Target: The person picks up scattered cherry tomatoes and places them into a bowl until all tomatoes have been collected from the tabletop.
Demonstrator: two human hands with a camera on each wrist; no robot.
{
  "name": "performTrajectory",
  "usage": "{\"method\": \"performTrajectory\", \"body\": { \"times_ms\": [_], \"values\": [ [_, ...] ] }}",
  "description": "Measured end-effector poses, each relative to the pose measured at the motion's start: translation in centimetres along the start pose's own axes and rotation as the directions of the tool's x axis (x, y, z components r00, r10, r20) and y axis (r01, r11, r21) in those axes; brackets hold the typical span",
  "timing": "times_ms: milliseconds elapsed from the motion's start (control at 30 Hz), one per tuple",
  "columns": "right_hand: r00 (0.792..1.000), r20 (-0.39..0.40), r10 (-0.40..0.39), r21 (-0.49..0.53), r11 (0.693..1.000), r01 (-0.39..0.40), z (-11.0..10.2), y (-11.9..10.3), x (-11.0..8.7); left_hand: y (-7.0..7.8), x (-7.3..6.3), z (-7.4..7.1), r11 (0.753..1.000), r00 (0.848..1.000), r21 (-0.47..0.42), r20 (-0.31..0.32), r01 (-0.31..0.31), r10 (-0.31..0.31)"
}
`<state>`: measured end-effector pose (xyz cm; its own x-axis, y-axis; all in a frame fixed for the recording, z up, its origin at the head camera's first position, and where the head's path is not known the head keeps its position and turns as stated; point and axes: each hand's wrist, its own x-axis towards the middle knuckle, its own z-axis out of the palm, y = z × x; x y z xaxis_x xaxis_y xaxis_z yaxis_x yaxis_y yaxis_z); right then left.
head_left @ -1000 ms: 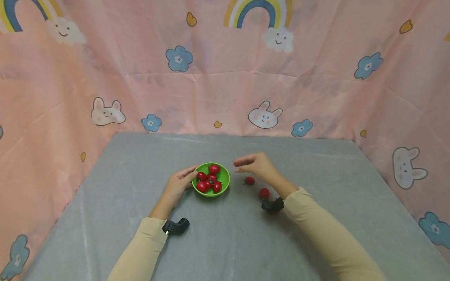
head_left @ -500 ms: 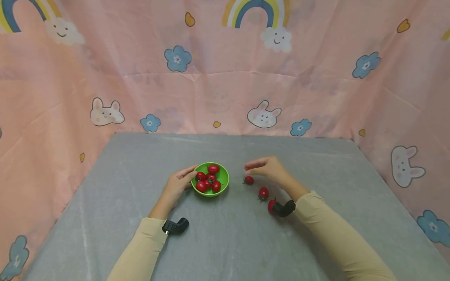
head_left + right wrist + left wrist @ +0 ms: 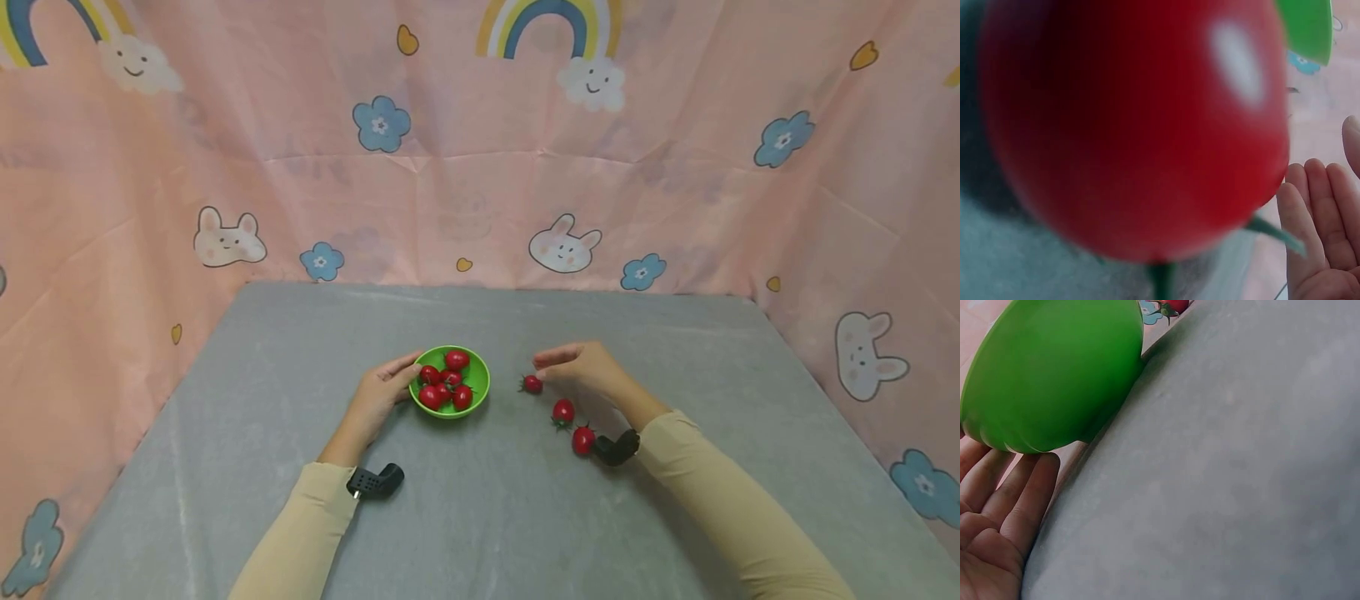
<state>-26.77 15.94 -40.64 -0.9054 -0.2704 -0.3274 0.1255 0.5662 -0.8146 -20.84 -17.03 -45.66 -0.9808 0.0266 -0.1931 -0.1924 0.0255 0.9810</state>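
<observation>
A green bowl (image 3: pixel 480 403) with several red cherry tomatoes (image 3: pixel 430 397) inside stands mid-table. My left hand (image 3: pixel 379 398) holds its left side, thumb at the rim and fingers against the outer wall, as the left wrist view shows on the bowl (image 3: pixel 1060 369). To the bowl's right, my right hand (image 3: pixel 592 371) hovers with its fingers slightly bent and thumb tip right at a small cherry tomato (image 3: pixel 532 384). In the right wrist view the hand (image 3: pixel 1322 237) has its fingers extended. Another cherry tomato (image 3: pixel 1141 125) fills most of that view.
Two more cherry tomatoes, one in the middle (image 3: pixel 562 412) and one nearer (image 3: pixel 582 440), lie on the grey table (image 3: pixel 465 517) beside the right wrist's black camera (image 3: pixel 617 448). A pink patterned curtain (image 3: pixel 465 183) surrounds the table's back and sides.
My right hand has moved right, away from the bowl, and then down to the small cherry tomato, uncovering the nearest one. The left hand and the bowl keep their place.
</observation>
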Motion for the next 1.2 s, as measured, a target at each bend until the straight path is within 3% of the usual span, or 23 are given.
{"method": "performTrajectory", "body": {
  "times_ms": [800,1200],
  "values": [
    [0.998,0.033,0.049,0.003,0.999,-0.05,1.4,0.5,0.1,0.2,0.0,0.1,1.0,1.0,0.002,-0.01,-0.018,0.018],
    [0.998,-0.016,0.053,-0.019,0.998,-0.053,2.0,0.1,0.1,0.2,-0.1,0.1,1.0,1.0,0.0,-0.013,-0.027,0.027]
  ]
}}
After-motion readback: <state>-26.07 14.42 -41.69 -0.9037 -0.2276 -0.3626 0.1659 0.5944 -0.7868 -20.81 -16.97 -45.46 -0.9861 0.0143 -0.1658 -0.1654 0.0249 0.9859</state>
